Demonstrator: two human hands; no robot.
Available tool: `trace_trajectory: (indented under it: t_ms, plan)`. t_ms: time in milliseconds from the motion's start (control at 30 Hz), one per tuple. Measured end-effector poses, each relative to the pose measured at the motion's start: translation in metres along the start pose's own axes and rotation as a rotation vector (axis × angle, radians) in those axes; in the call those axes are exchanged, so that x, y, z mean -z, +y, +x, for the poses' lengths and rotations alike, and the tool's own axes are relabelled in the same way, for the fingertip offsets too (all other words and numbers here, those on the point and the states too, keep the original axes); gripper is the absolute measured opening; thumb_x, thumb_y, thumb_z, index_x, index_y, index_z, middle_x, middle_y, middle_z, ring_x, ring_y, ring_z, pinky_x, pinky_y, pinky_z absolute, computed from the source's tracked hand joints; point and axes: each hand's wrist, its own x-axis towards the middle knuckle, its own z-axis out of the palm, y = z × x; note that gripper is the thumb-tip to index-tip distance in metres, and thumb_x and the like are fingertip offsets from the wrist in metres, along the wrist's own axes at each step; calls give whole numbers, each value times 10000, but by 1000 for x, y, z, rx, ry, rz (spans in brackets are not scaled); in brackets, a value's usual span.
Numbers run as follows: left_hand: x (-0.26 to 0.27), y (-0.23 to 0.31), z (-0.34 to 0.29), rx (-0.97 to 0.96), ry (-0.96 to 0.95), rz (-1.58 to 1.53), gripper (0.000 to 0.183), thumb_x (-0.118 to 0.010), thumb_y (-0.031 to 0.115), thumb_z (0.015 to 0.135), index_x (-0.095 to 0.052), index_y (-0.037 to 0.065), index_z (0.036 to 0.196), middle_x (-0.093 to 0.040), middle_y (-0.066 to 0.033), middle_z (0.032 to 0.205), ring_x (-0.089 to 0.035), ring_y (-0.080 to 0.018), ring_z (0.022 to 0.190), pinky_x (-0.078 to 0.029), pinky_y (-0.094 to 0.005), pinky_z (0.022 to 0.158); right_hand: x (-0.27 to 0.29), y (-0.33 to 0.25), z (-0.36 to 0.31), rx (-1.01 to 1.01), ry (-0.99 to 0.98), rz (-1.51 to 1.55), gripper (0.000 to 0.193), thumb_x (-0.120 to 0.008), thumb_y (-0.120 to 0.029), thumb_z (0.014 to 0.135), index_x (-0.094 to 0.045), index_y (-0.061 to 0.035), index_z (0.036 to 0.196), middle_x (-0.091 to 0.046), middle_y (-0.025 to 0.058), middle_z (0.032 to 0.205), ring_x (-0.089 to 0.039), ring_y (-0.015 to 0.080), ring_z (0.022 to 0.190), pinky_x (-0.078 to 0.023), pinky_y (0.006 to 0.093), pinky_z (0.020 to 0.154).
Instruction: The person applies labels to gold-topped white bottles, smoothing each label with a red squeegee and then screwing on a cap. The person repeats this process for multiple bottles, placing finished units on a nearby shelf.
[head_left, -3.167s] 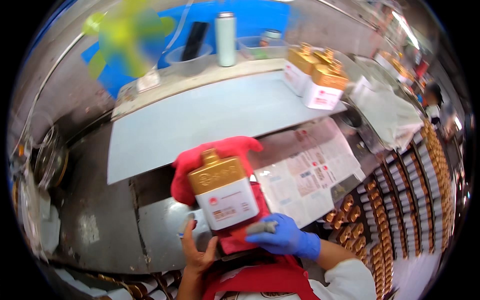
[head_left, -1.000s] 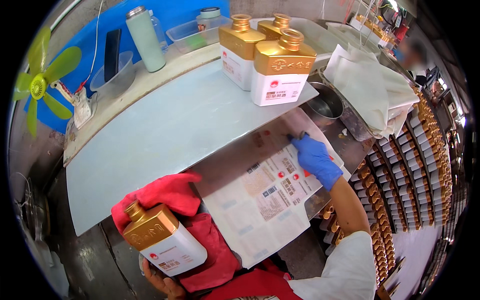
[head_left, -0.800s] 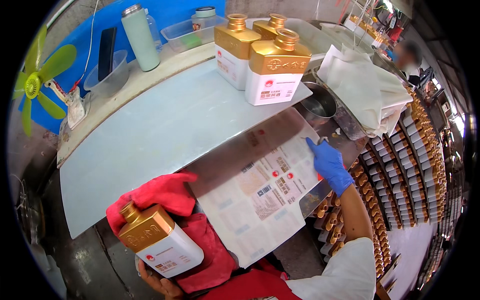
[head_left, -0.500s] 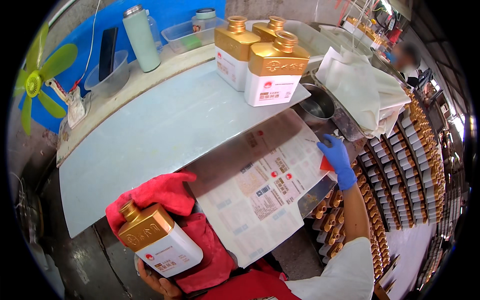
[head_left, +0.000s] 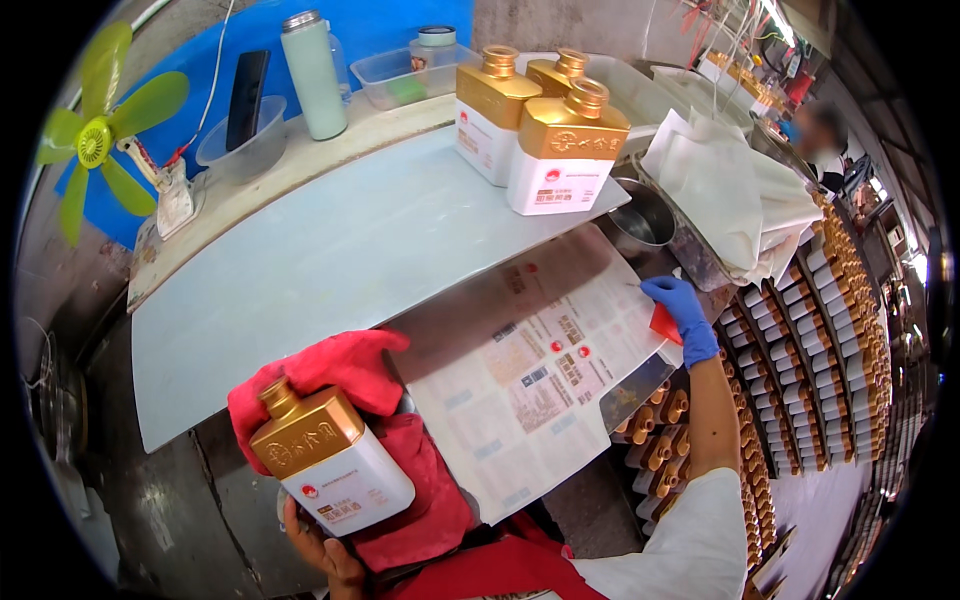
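Note:
A gold-shouldered white bottle (head_left: 335, 455) lies tilted on a crumpled red cloth (head_left: 415, 490) at the lower left. My bare left hand (head_left: 325, 545) has its fingers round the bottle's base; part of the hand is hidden under it. To the right, my blue-gloved right hand (head_left: 682, 312) is at the right edge of a sheet of printed labels (head_left: 520, 440). Its thumb and forefinger are pinched together, and a flat red piece (head_left: 664, 324) shows under the palm, seemingly held by the other fingers. Whether the fingertips pinch anything is too small to tell.
Three similar bottles (head_left: 565, 170) stand on the grey board (head_left: 270, 270). A metal pot (head_left: 640, 215) and a tray with white sheets (head_left: 710, 190) are beyond my right hand. A green fan (head_left: 93, 143), phone (head_left: 247, 100) and flask (head_left: 315, 85) line the back; racked bottles (head_left: 800, 350) fill the right.
My right thumb and forefinger, spread apart before, have come together at the sheet's edge. The whole view has shifted slightly; my left hand stays on the bottle.

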Motion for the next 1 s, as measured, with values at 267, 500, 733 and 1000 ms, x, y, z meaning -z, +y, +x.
trace_trajectory:
  t_ms: [267,500,733,1000]
  plan:
    - [8,1,-6,-17,-42,102,708,-429,408,923,-231,-85,1391,-394,-227,1345,-406,-301,1243,-289,-404,1050,4,26,5,-21,95,1,225,-716,-170,764,-704,18,887,-665,41,785,-574,97,699,-461,247,660]
    - [24,11,-2,-54,126,208,538,-519,264,896,-417,-81,1295,-524,-191,1193,-510,-261,1069,-374,-377,955,12,-12,-22,83,181,-268,222,-695,-232,747,-712,-31,839,-676,69,703,-625,141,656,-489,294,638]
    - [8,72,58,-293,16,490,200,-589,-49,777,-659,-1,958,-619,-136,991,-576,-252,924,-439,-343,838,-78,-190,-134,418,-115,-551,141,-670,-216,750,-687,-78,774,-662,102,733,-640,260,672,-505,339,635]
    - [16,97,99,348,-242,-330,248,-463,157,963,-655,5,1004,-567,-26,890,-467,-83,716,-396,-212,616,-171,-348,-248,325,-802,242,152,-702,-140,799,-687,-14,882,-654,24,773,-583,57,722,-488,231,656]
